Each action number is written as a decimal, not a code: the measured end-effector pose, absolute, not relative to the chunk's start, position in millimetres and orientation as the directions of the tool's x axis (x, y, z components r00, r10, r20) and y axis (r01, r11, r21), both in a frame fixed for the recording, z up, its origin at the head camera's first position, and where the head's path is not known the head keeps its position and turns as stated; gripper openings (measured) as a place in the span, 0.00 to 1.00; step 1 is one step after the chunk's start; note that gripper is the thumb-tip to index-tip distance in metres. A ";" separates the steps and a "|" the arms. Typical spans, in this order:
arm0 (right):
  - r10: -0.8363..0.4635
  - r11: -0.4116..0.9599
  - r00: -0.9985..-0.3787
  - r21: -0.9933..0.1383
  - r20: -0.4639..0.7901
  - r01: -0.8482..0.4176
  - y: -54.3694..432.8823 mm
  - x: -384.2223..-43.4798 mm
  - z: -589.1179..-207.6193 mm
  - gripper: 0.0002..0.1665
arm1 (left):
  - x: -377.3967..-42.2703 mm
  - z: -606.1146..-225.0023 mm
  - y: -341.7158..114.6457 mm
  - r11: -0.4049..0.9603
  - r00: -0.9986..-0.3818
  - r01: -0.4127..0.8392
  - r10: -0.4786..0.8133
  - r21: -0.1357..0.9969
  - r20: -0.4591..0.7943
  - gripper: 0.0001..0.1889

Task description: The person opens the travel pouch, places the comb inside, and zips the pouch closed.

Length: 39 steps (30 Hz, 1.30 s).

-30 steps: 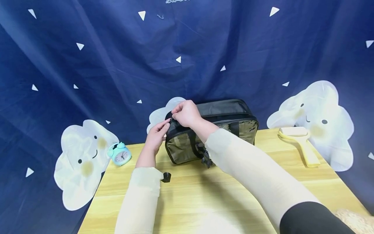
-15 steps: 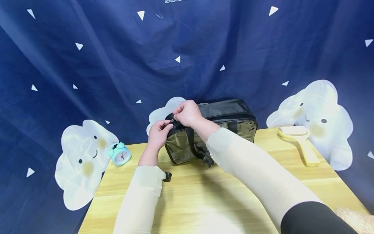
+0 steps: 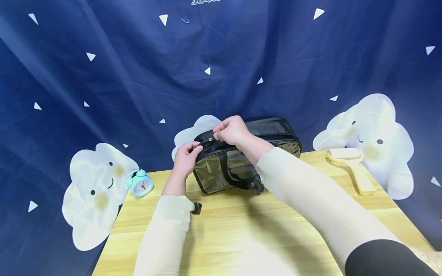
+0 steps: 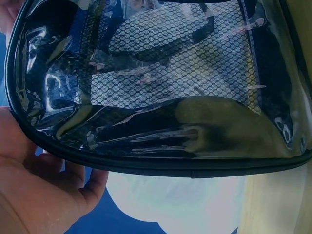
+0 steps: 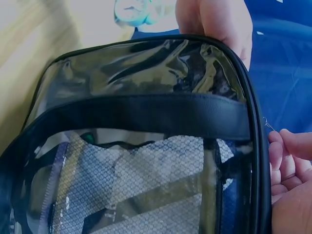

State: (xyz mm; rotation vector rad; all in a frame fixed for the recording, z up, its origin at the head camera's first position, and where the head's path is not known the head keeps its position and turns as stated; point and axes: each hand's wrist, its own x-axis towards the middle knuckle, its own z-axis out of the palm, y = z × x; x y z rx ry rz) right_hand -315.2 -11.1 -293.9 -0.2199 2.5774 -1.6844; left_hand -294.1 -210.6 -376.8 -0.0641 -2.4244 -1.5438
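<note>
A black bag [image 3: 210, 174] with a clear front panel stands at the back of the table. In the left wrist view, white mesh [image 4: 156, 78] shows through the clear plastic of the bag. My left hand [image 3: 185, 160] grips the bag's upper left corner, its fingers curling behind the edge. My right hand [image 3: 233, 131] is above the bag's top edge, thumb and forefinger pinching a thin metal zipper pull [image 5: 268, 125]. A black carry strap [image 3: 226, 168] hangs down the front with a dark buckle [image 3: 258, 184] at its lower end.
A light blue alarm clock [image 3: 139, 183] stands at the table's left edge. A yellow-handled lint roller [image 3: 355, 170] lies at the back right. Behind the wooden table [image 3: 221, 230] hangs a blue curtain [image 3: 241, 57] with clouds and triangles.
My right hand has moved right along the bag's top edge, and the zipper pull has gone with it. The left hand has stayed at the corner. The strap's buckle has shifted right.
</note>
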 end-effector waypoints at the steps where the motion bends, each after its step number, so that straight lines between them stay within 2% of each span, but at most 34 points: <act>1: -0.143 0.386 -0.989 -0.919 0.031 -0.085 -9.0 -315.0 -293.6 0.07 | -295.3 -377.0 -211.3 0.426 -0.965 0.179 -0.101 0.887 0.243 0.13; 14: -0.085 0.259 -0.994 -0.962 0.067 -0.087 19.1 -311.2 -294.5 0.10 | -308.5 -379.7 -222.4 0.434 -0.957 0.201 -0.102 0.878 0.270 0.13; 24: -0.052 0.217 -0.993 -0.970 0.104 -0.112 40.6 -312.2 -295.3 0.10 | -310.9 -376.9 -227.2 0.530 -0.952 0.227 -0.055 0.817 0.300 0.12; 33: -0.040 0.104 -0.996 -0.991 0.080 -0.084 74.2 -314.1 -290.2 0.15 | -309.7 -377.0 -230.9 0.537 -0.960 0.199 -0.064 0.820 0.274 0.14; 39: -0.009 0.075 -0.995 -0.992 0.098 -0.098 97.3 -315.4 -287.2 0.12 | -308.9 -376.8 -235.0 0.537 -0.961 0.181 -0.081 0.824 0.264 0.15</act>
